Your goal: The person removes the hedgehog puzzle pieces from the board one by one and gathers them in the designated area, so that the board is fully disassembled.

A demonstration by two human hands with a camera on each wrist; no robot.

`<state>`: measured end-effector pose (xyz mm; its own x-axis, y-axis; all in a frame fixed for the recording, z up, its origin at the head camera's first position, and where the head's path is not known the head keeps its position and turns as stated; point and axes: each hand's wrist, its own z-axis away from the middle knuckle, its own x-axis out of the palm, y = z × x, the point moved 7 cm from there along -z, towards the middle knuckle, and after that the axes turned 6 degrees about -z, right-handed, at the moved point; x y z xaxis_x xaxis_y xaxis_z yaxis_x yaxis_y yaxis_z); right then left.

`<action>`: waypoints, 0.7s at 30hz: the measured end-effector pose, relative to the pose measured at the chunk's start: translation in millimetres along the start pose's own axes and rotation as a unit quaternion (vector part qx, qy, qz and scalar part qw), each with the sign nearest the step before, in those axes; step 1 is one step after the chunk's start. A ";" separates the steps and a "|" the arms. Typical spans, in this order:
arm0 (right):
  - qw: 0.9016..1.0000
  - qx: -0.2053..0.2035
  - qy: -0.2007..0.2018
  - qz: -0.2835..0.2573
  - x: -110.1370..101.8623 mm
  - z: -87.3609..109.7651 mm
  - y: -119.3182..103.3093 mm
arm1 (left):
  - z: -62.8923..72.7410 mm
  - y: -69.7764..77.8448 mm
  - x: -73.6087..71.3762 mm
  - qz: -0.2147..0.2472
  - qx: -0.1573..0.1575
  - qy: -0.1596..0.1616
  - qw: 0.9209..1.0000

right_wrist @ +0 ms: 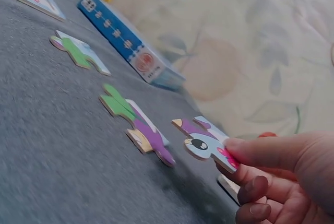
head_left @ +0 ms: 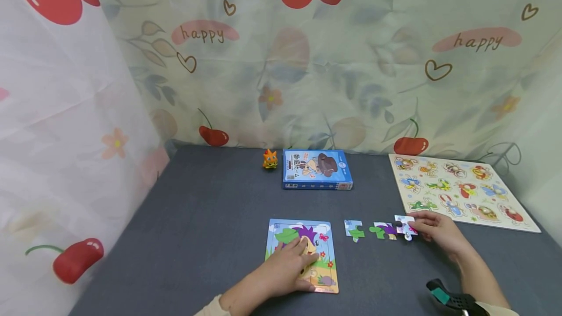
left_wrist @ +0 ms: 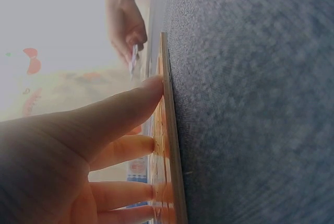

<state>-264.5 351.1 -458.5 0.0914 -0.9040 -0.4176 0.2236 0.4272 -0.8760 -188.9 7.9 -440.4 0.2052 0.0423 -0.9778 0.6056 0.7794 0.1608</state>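
My right hand pinches a jigsaw piece by its edge, thumb on top; the piece shows an eye, purple and pink. It is held above the table, close to a green and purple piece. Farther left lies a light-blue and green piece. My left hand rests with spread, fairly straight fingers on a colourful puzzle board; its thumb and fingertips touch the board's face in the left wrist view. The hand covers part of the board's picture.
A blue game box lies at the back, beside a small orange figure. On the right lies a white board with insect pictures. A patterned cloth hangs behind the dark table.
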 end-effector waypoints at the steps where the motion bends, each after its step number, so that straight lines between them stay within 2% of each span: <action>1: 1.000 0.001 0.000 0.003 -1.9 0.6 1.3 | -0.1 -0.2 0.4 0.001 0.000 -0.001 1.000; 13: 1.000 0.014 0.006 0.009 -20.2 4.6 15.3 | -1.3 -0.5 2.7 0.001 -0.002 -0.007 1.000; 21: 1.000 0.027 0.004 0.015 -20.9 3.5 19.0 | -1.4 -0.5 1.4 0.004 -0.006 -0.010 1.000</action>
<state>-258.7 378.0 -465.6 0.0910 -0.8908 -0.4452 0.2727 0.4522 -0.8492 -190.0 8.5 -442.0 0.2253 0.0357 -0.9736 0.5947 0.7866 0.1664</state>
